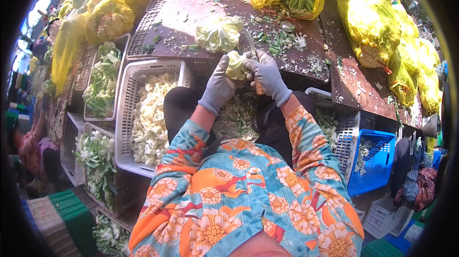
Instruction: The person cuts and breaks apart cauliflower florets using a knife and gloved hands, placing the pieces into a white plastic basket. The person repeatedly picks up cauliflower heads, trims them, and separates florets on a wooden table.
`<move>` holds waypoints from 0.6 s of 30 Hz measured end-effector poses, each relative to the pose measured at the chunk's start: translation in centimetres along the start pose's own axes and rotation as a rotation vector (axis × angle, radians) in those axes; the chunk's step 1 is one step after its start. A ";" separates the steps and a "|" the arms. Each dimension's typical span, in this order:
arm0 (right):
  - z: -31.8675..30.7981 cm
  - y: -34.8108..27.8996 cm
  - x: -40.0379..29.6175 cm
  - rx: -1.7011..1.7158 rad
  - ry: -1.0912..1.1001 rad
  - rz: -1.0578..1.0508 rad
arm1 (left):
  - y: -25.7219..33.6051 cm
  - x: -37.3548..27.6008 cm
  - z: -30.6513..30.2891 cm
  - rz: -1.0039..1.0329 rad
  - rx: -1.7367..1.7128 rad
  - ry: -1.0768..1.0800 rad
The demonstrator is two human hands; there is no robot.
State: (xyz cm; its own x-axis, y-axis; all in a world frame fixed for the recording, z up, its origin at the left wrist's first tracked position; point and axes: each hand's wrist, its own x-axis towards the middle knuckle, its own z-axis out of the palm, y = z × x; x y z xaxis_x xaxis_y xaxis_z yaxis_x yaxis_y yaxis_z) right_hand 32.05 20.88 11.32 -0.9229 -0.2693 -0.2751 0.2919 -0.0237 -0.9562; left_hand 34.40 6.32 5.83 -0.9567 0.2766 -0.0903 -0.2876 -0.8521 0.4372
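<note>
My left hand [218, 87], in a grey glove, grips a piece of cauliflower [235, 66] over my lap. My right hand [267, 74], gloved too, is closed around the wooden handle [259, 87] of a knife, whose curved blade [250, 40] points up and away from me. Its fingers touch the right side of the cauliflower piece. Just beyond, a larger cut cauliflower head [219, 35] lies on the dark red board [172, 38]. Green leaf scraps [274, 47] and white crumbs are scattered to its right.
A white crate [120, 135] of cauliflower florets [152, 117] stands at my left. Trimmed stalks and leaves [96, 160] fill crates farther left. Yellow mesh sacks [369, 17] of cauliflower line the back and right. A blue crate [374, 164] is at right. Other people [417, 181] sit on both sides.
</note>
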 end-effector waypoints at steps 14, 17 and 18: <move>-0.8 3.1 -4.2 -1.062 0.035 -0.490 | -0.5 0.2 -2.0 0.148 0.049 0.029; -0.9 3.3 -4.2 -1.223 0.090 -0.515 | -0.8 0.1 -0.9 0.186 0.114 0.089; -0.9 3.4 -4.1 -1.278 0.099 -0.524 | -0.8 0.1 -0.7 0.202 0.129 0.110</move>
State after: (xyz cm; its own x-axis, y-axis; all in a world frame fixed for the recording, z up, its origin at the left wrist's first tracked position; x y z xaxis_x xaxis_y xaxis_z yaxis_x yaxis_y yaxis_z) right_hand 36.57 22.80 9.10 -0.8818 -0.4332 0.1863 -0.4715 0.8043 -0.3615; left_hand 34.48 6.77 4.87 -0.9953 0.0505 -0.0828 -0.0887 -0.8194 0.5663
